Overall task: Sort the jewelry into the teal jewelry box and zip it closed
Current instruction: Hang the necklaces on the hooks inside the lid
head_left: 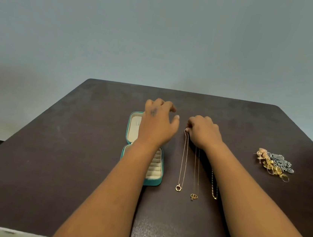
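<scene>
The teal jewelry box [152, 182] lies open on the dark table, its cream lid half at the far end and its ring-roll half nearer me. My left hand [158, 121] hovers over the lid half with fingers spread and nothing in it. Right of the box lie three thin gold necklaces. My right hand [203, 132] pinches the far end of the leftmost necklace [184, 161], whose ring pendant rests near me. The middle necklace [196, 174] and a flat gold chain [214, 186] run partly under my right forearm.
A heap of earrings and brooches [274, 164], gold, pink and dark silver, sits at the table's right side. The dark brown table [68, 156] ends at a grey wall behind and at a near edge on the left.
</scene>
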